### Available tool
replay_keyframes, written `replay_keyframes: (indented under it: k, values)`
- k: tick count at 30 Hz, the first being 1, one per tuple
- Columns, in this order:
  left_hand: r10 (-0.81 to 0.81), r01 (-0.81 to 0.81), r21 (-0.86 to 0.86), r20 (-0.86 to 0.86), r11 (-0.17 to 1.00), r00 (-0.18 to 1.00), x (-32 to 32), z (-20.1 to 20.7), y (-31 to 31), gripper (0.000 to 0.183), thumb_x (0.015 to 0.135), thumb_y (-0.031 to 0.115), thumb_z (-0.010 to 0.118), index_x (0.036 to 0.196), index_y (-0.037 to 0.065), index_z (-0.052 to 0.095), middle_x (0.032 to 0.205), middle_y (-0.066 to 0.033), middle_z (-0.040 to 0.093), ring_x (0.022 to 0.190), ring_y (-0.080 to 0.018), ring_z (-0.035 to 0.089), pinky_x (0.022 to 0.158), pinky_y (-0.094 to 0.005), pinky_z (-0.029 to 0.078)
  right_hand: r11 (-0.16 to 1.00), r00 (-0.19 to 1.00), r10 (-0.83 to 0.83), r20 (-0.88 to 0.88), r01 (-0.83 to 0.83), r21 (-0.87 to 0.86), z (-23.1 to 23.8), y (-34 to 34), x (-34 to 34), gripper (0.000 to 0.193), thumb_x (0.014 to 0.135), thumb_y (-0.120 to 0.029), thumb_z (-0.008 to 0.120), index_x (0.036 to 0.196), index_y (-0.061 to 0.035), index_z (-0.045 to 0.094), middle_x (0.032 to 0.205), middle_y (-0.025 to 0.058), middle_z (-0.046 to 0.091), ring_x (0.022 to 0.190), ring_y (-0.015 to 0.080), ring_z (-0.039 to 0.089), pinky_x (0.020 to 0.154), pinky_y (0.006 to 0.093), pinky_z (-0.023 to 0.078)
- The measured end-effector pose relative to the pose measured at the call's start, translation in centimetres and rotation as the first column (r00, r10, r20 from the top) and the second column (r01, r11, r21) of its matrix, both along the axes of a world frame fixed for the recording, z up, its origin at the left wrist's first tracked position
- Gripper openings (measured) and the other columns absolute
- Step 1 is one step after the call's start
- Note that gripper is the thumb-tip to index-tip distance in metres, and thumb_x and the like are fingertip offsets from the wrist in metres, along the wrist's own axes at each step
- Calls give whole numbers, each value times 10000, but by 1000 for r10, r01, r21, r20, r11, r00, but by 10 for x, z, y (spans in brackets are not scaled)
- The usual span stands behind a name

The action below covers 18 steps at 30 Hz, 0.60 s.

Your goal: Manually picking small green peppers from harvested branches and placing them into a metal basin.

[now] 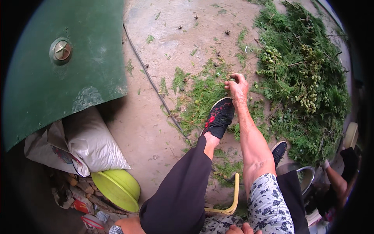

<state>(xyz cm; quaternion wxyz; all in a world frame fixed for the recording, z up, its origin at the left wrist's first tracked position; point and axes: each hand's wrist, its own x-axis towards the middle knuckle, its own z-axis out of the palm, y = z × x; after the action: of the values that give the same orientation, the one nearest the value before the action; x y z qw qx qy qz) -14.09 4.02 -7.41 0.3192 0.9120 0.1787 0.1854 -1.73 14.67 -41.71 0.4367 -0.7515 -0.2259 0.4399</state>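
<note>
My right hand (238, 89) reaches down past the toe of a black shoe with red patterns (219, 117). Its thumb and fingers are pinched together around a small round green thing (232, 80), mostly covered by the fingers. Loose green conifer sprigs (200, 99) lie on the floor just left of that hand. To its right spreads a big heap of leafy conifer branches (284, 93), with clusters of pale green cones (309, 84) among the leaves. My left hand (243, 229) is at the lower edge by my lap, its fingers curled and partly cut off; what they hold is hidden.
A green metal panel with a star boss (89, 43) fills the upper left. Under it are a white sack (93, 136), a lime basin (119, 189) and firewood. A dark cable (150, 78) crosses the floor. A yellow curved bar (236, 195) stands near my legs; another person's arm (336, 179) shows at right.
</note>
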Motion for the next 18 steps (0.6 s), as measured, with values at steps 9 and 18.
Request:
replay_keyframes:
  k: [9,18]
  values:
    - [2,-2,9,4,1000,1000,9,-10,0,310,693,196,531,855,-61,594,644,-72,504,594,-188,490,547,-304,359,874,671,414,615,-483,-61,-22,22,-15,299,670,18,572,932,-128,580,924,114,488,835,335,542,736,417,454]
    - [16,-17,16,35,1000,999,16,-7,-8,294,694,181,535,860,-55,596,649,-68,505,600,-187,495,553,-301,361,961,924,230,307,-266,81,-52,9,11,228,752,-9,561,975,-51,560,731,92,569,617,183,594,535,327,485]
